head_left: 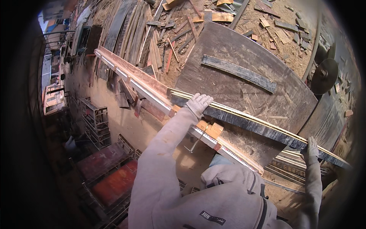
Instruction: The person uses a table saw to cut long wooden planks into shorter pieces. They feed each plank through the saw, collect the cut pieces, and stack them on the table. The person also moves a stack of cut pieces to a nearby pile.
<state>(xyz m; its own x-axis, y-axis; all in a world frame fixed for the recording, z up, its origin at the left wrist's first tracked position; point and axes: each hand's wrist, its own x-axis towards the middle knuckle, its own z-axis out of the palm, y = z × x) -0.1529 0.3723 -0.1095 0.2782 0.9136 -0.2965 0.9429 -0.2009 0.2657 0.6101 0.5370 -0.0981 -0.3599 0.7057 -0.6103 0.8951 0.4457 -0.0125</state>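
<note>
A stack of long boards (251,124), dark on its side face and pale along the top edges, lies slantwise across the brown worktable (228,49). My left hand (199,104), in a pale glove, grips the stack near its left end, fingers over the top. Toward the right end, my gloved right hand (312,150) holds it with the fingers close together; the thumb is hard to see. In front of the stack runs a long rail (148,93) with a white marked strip. A wooden block (214,130) and a metal clamp (195,143) sit at the rail beside my left forearm.
A dark, slightly curved strip of wood (238,72) lies loose on the worktable. Wood scraps (282,36) litter the ground beyond, with a round rusty disc (325,76) at the right. More boards (289,164) lie below my right hand. Metal frames (95,120) and a red-topped stand (115,182) are at the left.
</note>
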